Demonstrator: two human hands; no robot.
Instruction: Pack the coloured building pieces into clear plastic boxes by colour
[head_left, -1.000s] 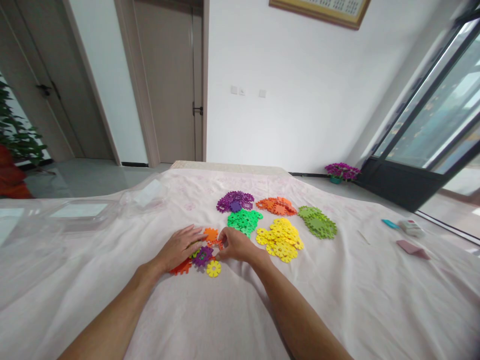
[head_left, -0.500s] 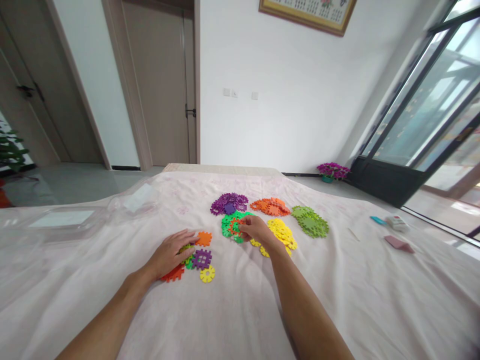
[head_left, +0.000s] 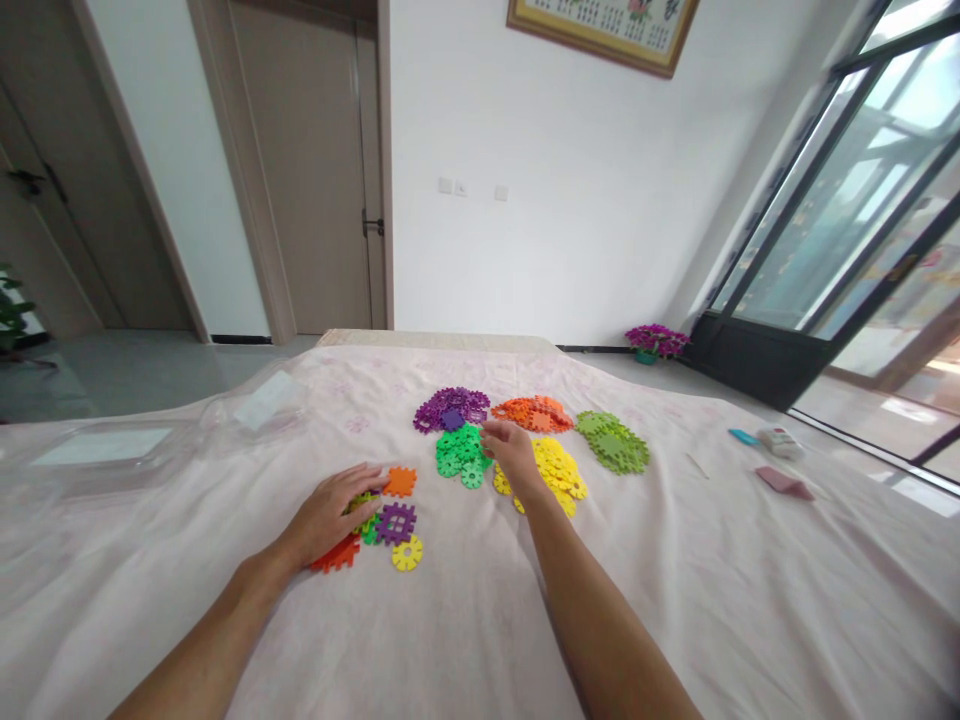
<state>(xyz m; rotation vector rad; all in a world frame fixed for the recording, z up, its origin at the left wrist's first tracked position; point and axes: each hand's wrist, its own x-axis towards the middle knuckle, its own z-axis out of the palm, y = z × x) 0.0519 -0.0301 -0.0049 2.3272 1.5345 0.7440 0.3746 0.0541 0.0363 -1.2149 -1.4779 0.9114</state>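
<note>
The left hand (head_left: 339, 512) lay with its fingers spread over the mixed heap of toothed plastic pieces on the cloth (head_left: 450, 620), much as half a second earlier. An orange square (head_left: 400, 481), a purple square (head_left: 396, 523) and a yellow disc (head_left: 399, 558) showed to its right, a red-orange piece (head_left: 337, 555) at its near side.

The right hand (head_left: 511, 450) had moved slightly farther off, from over the green pile (head_left: 459, 455) to that pile's right edge, near the orange pile (head_left: 538, 412). Its fingertips were drawn together; the orange openwork piece they had pinched no longer showed, and whether they gripped anything could not be made out. The purple pile (head_left: 448, 402) lay beyond the green one, the yellow pile (head_left: 559, 470) partly behind the right wrist.
</note>
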